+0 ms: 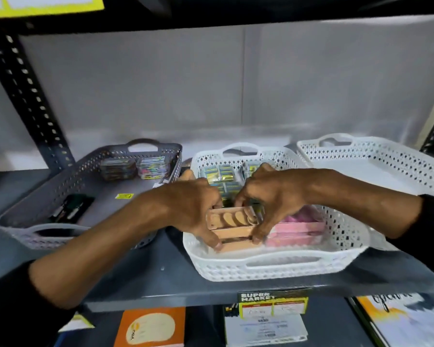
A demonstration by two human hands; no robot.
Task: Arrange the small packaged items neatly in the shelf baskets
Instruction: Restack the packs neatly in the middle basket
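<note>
A stack of tan boxes (232, 227) in the middle white basket (281, 267) was gripped at its ends by left hand (193, 209) and right hand (273, 199), fingers curled closed, beside pink boxes (298, 230).

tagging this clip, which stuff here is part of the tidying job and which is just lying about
Job:
left hand
right hand
tan boxes
pink boxes
yellow packs
white basket
grey basket

Lying about:
far basket
price tag
orange notebook

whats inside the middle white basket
In the middle white basket: tan packs gripped by the left hand and right hand, pink packs beside them, blue-yellow packs behind. The hands hide the centre.
</note>
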